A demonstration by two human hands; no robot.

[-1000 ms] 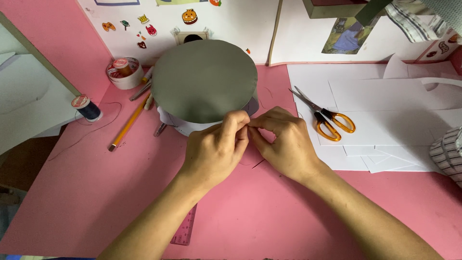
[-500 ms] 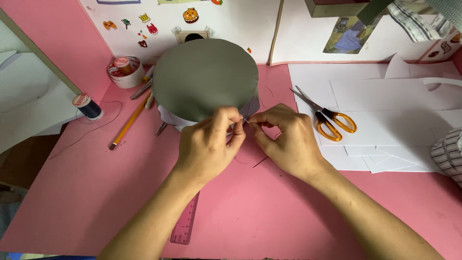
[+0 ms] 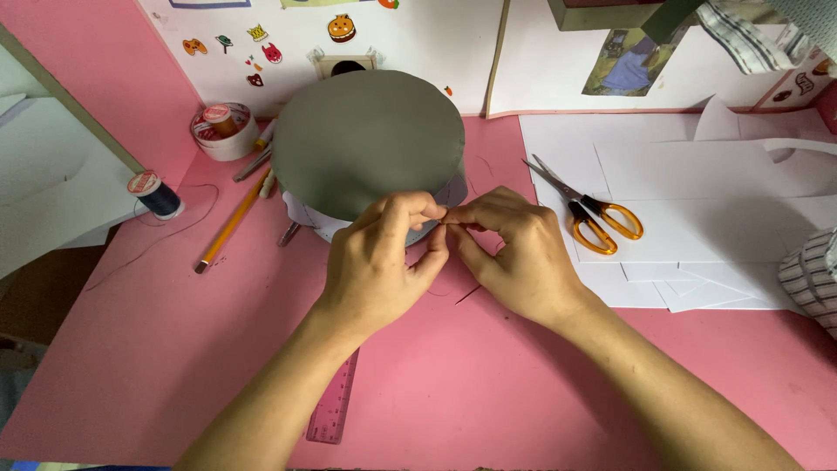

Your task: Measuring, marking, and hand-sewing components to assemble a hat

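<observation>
A round grey fabric disc (image 3: 366,139) lies on a white paper piece (image 3: 301,214) on the pink desk (image 3: 174,349). My left hand (image 3: 379,266) pinches the disc's near edge with thumb and fingers curled. Touching it fingertip to fingertip at that same edge, my right hand (image 3: 514,253) is pinched shut on something very thin. A dark thread (image 3: 466,294) trails from under the hands onto the desk. What sits between the fingertips is hidden.
Orange-handled scissors (image 3: 593,214) lie on white paper sheets (image 3: 715,183) to the right. At the left are a dark thread spool (image 3: 157,196), a yellow pencil (image 3: 231,222) and a tape roll (image 3: 222,131). A pink ruler (image 3: 336,401) lies under my left forearm. A striped cloth (image 3: 811,275) is at the right edge.
Both hands stay pinched together at the disc's near edge, with only small finger movements. The fabric disc and the other things have not moved.
</observation>
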